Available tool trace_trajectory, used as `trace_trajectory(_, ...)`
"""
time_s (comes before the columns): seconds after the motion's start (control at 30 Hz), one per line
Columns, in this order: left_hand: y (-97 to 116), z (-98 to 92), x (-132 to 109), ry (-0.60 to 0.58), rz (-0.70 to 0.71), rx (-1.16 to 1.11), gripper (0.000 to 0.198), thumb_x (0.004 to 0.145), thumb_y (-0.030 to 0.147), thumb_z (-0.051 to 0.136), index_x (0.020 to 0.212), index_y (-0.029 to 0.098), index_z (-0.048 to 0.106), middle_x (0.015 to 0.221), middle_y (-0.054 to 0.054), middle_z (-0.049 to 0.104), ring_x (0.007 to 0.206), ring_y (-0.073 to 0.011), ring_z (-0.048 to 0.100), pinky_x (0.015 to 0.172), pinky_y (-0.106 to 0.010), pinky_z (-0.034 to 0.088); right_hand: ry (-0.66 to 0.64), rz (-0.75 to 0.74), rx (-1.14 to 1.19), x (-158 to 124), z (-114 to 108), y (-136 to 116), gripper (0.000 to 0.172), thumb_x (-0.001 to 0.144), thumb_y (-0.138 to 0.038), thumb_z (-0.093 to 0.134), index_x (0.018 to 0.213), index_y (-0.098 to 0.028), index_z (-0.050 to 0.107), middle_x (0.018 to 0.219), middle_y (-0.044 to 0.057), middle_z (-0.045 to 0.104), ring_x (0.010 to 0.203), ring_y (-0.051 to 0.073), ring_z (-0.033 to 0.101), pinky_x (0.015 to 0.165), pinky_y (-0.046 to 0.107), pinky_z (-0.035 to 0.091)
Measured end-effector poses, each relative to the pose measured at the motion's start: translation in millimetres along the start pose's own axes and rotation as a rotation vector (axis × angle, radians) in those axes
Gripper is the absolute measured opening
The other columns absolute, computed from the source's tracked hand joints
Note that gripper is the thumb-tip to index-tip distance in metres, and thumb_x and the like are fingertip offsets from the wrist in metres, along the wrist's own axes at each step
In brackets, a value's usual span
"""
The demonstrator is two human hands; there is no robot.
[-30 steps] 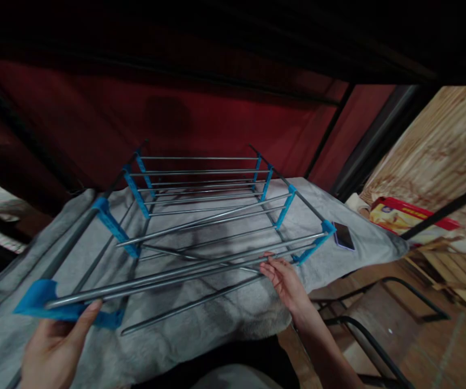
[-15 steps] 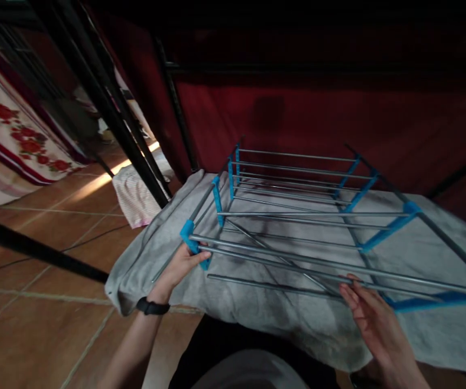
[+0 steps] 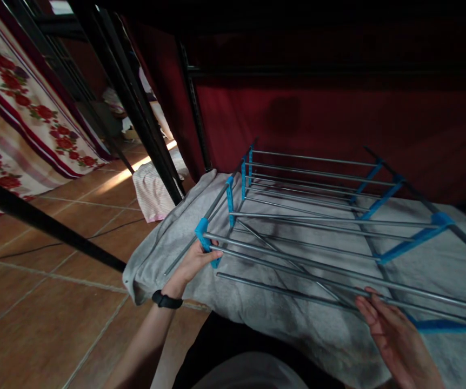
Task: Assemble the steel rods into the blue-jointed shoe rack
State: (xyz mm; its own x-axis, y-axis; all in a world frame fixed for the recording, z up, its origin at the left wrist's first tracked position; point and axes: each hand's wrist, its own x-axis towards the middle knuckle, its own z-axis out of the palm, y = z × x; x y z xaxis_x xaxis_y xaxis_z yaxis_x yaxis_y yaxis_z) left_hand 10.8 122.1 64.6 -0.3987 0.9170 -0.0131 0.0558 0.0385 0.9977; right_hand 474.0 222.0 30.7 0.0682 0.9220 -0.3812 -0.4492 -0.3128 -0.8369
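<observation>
The metal rack (image 3: 318, 221) lies flat on a grey blanket (image 3: 281, 319), its rods running left to right. The left hand (image 3: 192, 263) is closed around the blue corner bracket (image 3: 202, 233) at the near left. The right hand (image 3: 395, 335) is spread flat, fingertips touching the nearest rod at the near right.

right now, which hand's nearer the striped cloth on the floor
Left: left hand grips the blue bracket near the striped cloth; right hand is far across the rack.
</observation>
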Motion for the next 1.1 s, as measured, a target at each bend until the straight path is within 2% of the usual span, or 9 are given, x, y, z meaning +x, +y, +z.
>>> trace_trajectory(0.27, 0.8, 1.4, -0.4, 0.007, -0.005, -0.024, 0.045, 0.062, 0.040, 0.088, 0.089, 0.018, 0.059, 0.080, 0.004, 0.056, 0.074, -0.0133, 0.052, 0.071, -0.028, 0.042, -0.001, -0.011, -0.001, 2.0, 0.3, -3.0, 0.031, 0.047, -0.028, 0.095, 0.069, -0.019, 0.075, 0.091, 0.002, 0.076, 0.081, 0.020, 0.074, 0.081, 0.025, 0.063)
trace_trajectory(0.67, 2.8, 2.0, -3.6, -0.015, 0.024, -0.050, 0.037, 0.070, 0.042, 0.082, 0.088, 0.019, 0.059, 0.079, 0.003, 0.054, 0.073, -0.0129, 0.048, 0.071, -0.028, 0.040, -0.007, -0.018, -0.046, 3.2, -3.0, -4.1, 0.030, 0.049, -0.031, 0.093, 0.073, -0.021, 0.076, 0.091, 0.002, 0.076, 0.082, 0.020, 0.074, 0.081, 0.026, 0.063)
trace_trajectory(0.9, 0.6, -0.7, -2.2, -0.028, 0.026, -0.049, 0.036, 0.071, 0.040, 0.082, 0.088, 0.018, 0.058, 0.080, 0.002, 0.054, 0.075, -0.0136, 0.047, 0.073, -0.029, 0.039, 0.023, 0.005, -0.047, 5.5, -4.2, -2.0, 0.032, 0.048, -0.030, 0.093, 0.073, -0.019, 0.076, 0.093, 0.003, 0.075, 0.083, 0.020, 0.074, 0.082, 0.025, 0.062)
trace_trajectory(1.1, 1.5, -2.1, -1.5, -0.048, 0.026, -0.030, 0.038, 0.070, 0.041, 0.082, 0.089, 0.018, 0.058, 0.082, 0.002, 0.054, 0.076, -0.0140, 0.047, 0.075, -0.030, 0.039, 0.011, 0.007, -0.064, 7.0, -9.2, 0.5, 0.029, 0.053, -0.030, 0.091, 0.076, -0.020, 0.076, 0.097, 0.001, 0.075, 0.085, 0.019, 0.074, 0.085, 0.023, 0.061)
